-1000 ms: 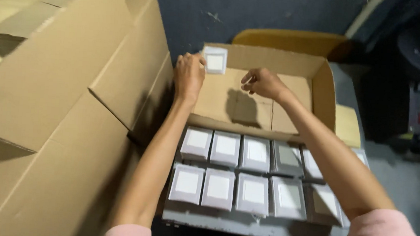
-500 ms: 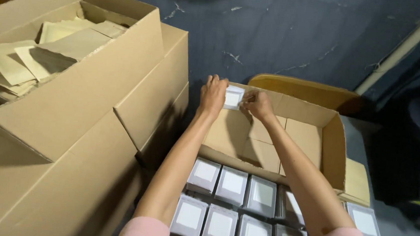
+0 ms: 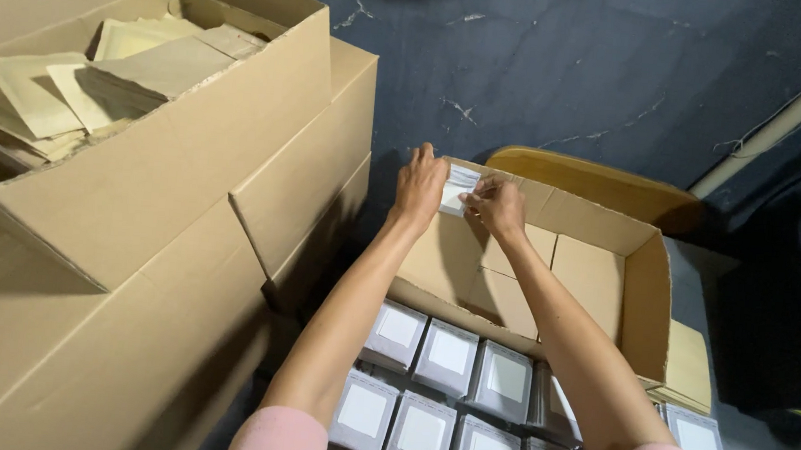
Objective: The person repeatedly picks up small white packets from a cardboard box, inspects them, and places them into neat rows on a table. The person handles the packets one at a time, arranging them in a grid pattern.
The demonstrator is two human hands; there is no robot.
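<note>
Both of my hands reach to the far rim of an open cardboard box (image 3: pixel 606 270). My left hand (image 3: pixel 420 187) and my right hand (image 3: pixel 497 207) together pinch a small white label (image 3: pixel 461 187) held against the box's back wall. The fingers of both hands are closed on its edges. Below my forearms lie rows of small grey square boxes with white tops (image 3: pixel 447 357), packed side by side.
A large open carton (image 3: pixel 167 169) full of folded tan paper pieces (image 3: pixel 79 76) stands at the left. Behind the open box is a yellow curved chair back (image 3: pixel 604 179). A dark blue wall rises beyond. One loose grey box (image 3: pixel 699 444) lies at the lower right.
My hands came together at the box's far rim, and both now grip the white label. The view has tilted up, showing more of the left carton and the wall.
</note>
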